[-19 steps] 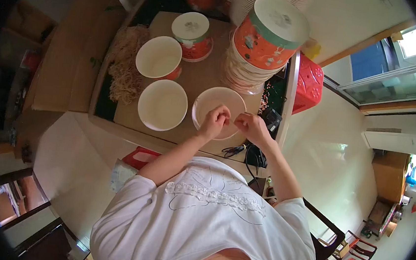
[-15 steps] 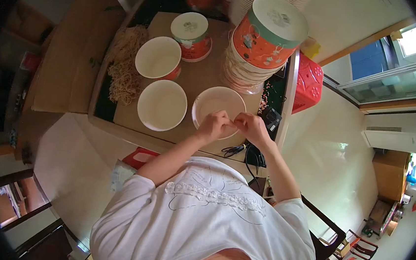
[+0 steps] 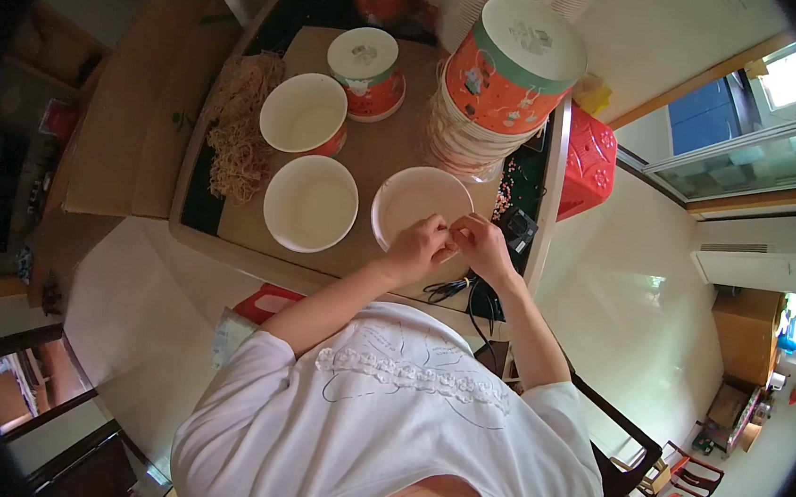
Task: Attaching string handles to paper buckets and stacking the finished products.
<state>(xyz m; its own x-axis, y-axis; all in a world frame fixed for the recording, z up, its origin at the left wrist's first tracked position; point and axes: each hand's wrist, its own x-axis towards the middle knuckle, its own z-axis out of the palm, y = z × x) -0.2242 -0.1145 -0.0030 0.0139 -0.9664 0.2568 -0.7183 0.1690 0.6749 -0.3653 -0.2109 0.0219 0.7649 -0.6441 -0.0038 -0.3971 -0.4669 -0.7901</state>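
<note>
My left hand [image 3: 420, 250] and my right hand [image 3: 483, 244] meet over the near right rim of a white paper bucket [image 3: 409, 197]. Fingers on both hands are pinched together, fingertips nearly touching. Whatever lies between them is too small to make out. Left of this bucket stands another open white bucket [image 3: 311, 205]. Behind it is a third open bucket [image 3: 304, 112] with an orange outside. An upturned orange and green bucket [image 3: 373, 101] sits farther back.
A tall stack of paper buckets [image 3: 517, 79] rises at the back right, with more stacks behind. Tan shredded filler [image 3: 241, 131] lies at the left beside a cardboard box [image 3: 134, 131]. A black cable [image 3: 449, 289], a small black device [image 3: 519, 227] and a red stool [image 3: 589, 161] are at the right.
Both hands have shifted slightly, the left one a little to the right, and the fingers have changed their pinch. The bucket beneath them has moved slightly right.
</note>
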